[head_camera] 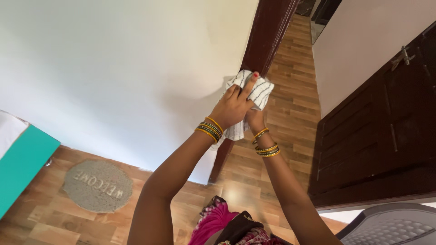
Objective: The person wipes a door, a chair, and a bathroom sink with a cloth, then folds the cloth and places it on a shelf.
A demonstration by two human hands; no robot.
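Pink and dark clothing (231, 224) at the bottom is cut off by the edge, and so is a grey plastic chair (393, 224) in the corner. Most of the right hand (255, 119) is hidden behind the left hand (232, 106), so I cannot tell how far it is open. Left hand fingers lie flat and close together, pressing a white striped cloth (260, 93) against the dark brown door frame (265, 36) beside the white wall (122, 68).
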